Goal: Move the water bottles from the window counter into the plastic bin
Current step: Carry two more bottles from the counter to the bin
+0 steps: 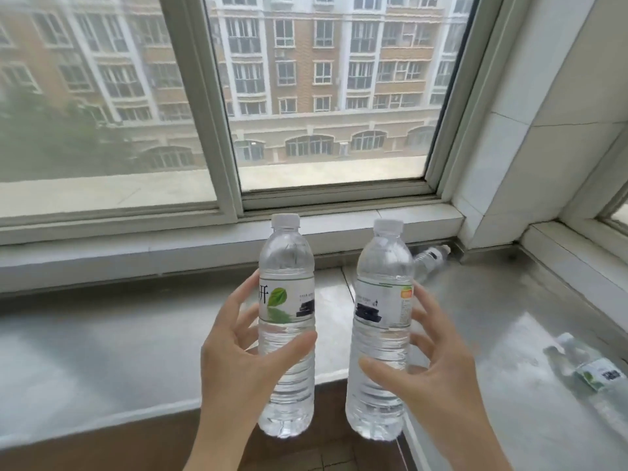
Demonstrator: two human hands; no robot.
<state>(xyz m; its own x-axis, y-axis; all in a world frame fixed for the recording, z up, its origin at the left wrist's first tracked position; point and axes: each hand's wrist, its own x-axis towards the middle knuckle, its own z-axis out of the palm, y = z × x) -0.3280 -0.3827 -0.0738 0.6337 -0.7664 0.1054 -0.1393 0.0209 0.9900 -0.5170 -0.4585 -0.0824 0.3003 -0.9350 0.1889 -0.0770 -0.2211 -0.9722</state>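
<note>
Left hand (238,348) clamped around an upright water bottle (286,321) with a green leaf label, held up clear of the grey window counter (102,362). Just beside it, right hand (431,379) clamped on a second upright bottle (382,328), white cap on top. Behind, near the corner under the window frame (210,113), a third bottle (430,258) lying on its side. Far right, a fourth bottle (591,368) lying flat on the counter.
</note>
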